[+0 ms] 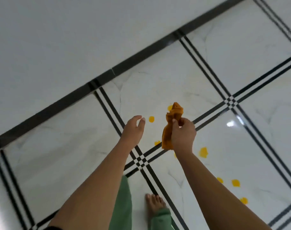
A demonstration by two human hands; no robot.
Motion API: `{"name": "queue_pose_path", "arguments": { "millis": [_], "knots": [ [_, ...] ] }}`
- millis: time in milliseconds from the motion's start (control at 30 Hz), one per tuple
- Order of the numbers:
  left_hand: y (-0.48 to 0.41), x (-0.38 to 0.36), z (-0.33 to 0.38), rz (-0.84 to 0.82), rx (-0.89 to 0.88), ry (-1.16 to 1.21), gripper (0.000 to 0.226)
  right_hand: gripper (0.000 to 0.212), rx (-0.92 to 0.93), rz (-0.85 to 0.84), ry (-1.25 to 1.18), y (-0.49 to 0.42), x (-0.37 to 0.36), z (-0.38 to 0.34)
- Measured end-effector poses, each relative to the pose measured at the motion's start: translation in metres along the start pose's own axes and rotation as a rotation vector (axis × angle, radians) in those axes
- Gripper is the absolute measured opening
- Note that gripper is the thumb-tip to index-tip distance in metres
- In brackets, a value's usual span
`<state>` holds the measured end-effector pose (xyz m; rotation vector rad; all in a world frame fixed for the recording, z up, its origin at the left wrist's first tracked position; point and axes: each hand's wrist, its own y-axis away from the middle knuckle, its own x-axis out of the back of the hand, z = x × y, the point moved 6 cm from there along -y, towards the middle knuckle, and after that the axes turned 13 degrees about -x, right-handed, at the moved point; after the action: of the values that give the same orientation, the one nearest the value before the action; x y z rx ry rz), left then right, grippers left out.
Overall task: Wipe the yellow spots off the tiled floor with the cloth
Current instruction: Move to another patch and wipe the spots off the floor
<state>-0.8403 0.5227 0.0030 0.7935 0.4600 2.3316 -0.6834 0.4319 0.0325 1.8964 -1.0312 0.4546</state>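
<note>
At mid-frame the right hand was clamped on a bunched orange cloth held above the white tiled floor, while the left hand, at centre-left, was empty with its fingers apart; to wipe well, the cloth probably needed spreading flat under the palm and pressing on each mark in turn. Counted near to far: one bare foot, one cloth and seven visible yellow spots, two partly hidden, lay from lower right to centre.

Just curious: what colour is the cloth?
Orange-brown cloth, held in the right hand; head view.
</note>
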Motion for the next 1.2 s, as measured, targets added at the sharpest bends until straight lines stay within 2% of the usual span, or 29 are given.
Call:
{"name": "queue_pose_path", "arguments": {
  "millis": [67,133,267,333,400,467,533,633,667,733,800,867,933,1033,1067,1133,1200],
  "knots": [
    [-0.049,-0.023,-0.054,-0.022,-0.044,-0.053,0.044,0.026,0.010,0.041,0.085,-0.038,-0.057,0.025],
    [-0.087,-0.038,-0.096,-0.039,-0.099,-0.169,0.046,0.037,0.059,0.003,0.237,-0.070,-0.112,0.048],
    [-0.139,-0.055,-0.150,-0.094,-0.302,-0.701,0.054,0.069,0.186,-0.149,0.639,-0.118,-0.212,0.098],
    [-0.162,-0.060,-0.165,-0.084,-0.424,-0.882,0.057,0.071,0.270,-0.070,0.709,-0.138,-0.242,0.108],
    [-0.179,-0.061,-0.172,-0.050,-0.521,-0.946,0.061,0.070,0.330,0.075,0.700,-0.157,-0.257,0.096],
    [-0.191,-0.060,-0.172,-0.007,-0.595,-0.956,0.063,0.065,0.372,0.150,0.671,-0.173,-0.263,0.078],
    [-0.198,-0.058,-0.174,0.011,-0.616,-0.936,0.062,0.061,0.486,0.148,0.646,-0.170,-0.263,0.071],
    [-0.199,-0.064,-0.168,0.009,-0.635,-0.930,0.064,0.055,0.804,0.053,0.781,-0.140,-0.250,0.117],
    [-0.200,-0.070,-0.165,-0.011,-0.647,-0.937,0.064,0.055,0.801,0.035,0.827,-0.140,-0.235,0.139],
    [-0.203,-0.078,-0.159,-0.029,-0.660,-0.941,0.064,0.057,0.658,0.123,0.807,-0.169,-0.196,0.158],
    [-0.211,-0.085,-0.149,-0.006,-0.678,-0.943,0.065,0.059,0.442,0.239,0.712,-0.215,-0.167,0.143],
    [-0.219,-0.090,-0.144,0.016,-0.674,-0.952,0.067,0.060,0.313,0.248,0.634,-0.255,-0.166,0.104],
    [-0.227,-0.097,-0.143,0.025,-0.670,-0.971,0.068,0.058,0.389,0.200,0.654,-0.262,-0.184,0.076],
    [-0.225,-0.107,-0.146,-0.003,-0.690,-0.997,0.068,0.056,0.785,0.097,0.771,-0.211,-0.202,0.102],
    [-0.222,-0.110,-0.148,-0.015,-0.699,-1.002,0.068,0.056,0.834,0.060,0.796,-0.196,-0.195,0.122],
    [-0.217,-0.114,-0.152,-0.029,-0.704,-0.997,0.067,0.056,0.762,0.097,0.775,-0.210,-0.176,0.137],
    [-0.217,-0.118,-0.151,-0.031,-0.722,-0.983,0.066,0.057,0.524,0.193,0.662,-0.248,-0.160,0.113]
  ]
}}
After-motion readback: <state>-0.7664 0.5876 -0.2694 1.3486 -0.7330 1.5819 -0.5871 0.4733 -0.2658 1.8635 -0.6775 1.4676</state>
